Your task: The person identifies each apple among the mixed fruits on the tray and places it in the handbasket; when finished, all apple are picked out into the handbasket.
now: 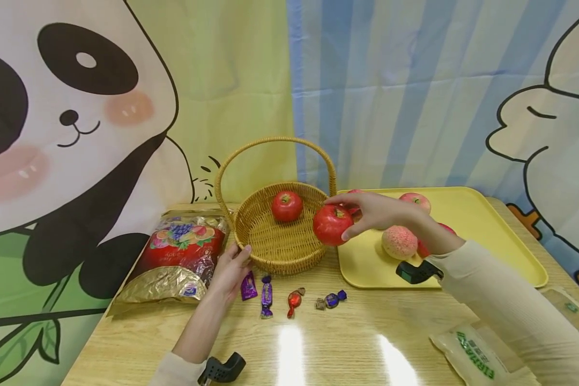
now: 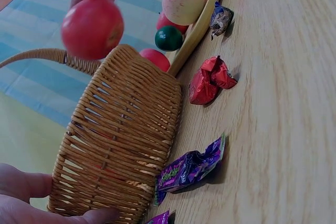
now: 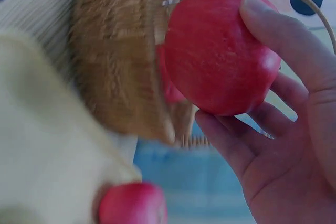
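My right hand grips a red apple just above the right rim of the wicker basket; the right wrist view shows the fingers curled round that apple. Another red apple lies inside the basket. My left hand rests against the basket's left front wall, fingers touching the weave. In the left wrist view the held apple hangs over the rim.
A yellow tray at the right holds several more fruits, one pale peach-like. Several wrapped candies lie in front of the basket. A red and gold snack bag sits at the left; a white packet lies near right.
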The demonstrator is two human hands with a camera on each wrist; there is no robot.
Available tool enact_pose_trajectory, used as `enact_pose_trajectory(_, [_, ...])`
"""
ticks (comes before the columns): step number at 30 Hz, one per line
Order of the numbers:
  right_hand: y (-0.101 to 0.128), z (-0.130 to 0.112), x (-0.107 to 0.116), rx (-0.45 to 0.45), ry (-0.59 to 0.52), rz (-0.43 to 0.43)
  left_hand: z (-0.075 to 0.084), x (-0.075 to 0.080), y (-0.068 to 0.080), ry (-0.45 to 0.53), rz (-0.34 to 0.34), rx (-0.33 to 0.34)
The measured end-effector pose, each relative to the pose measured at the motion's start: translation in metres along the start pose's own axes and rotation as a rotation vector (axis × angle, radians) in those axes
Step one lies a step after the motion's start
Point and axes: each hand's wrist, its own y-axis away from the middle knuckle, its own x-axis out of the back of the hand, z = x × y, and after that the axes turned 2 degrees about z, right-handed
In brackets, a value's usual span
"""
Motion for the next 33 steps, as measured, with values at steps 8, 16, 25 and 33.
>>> enact_pose_trajectory(8, [-0.069,-0.025,-0.032,0.009,0.100,0.006,0.000,0.000,-0.001,-0.011,-0.007,0.000])
enact_pose_trajectory(16, [-0.126,-0.040,-0.063,-0.060,0.173,0.004,0.000,0.000,0.000,-0.011,-0.003,-0.002])
enact_pose_trajectory(25, [-0.151,-0.046,-0.089,-0.127,0.178,0.046,-0.002,0.000,-0.002,-0.013,-0.011,-0.008])
enact_pose_trajectory(33, [-0.156,-0.052,-0.099,-0.193,0.186,0.118,-0.002,0.001,0.000,-0.008,-0.018,-0.017])
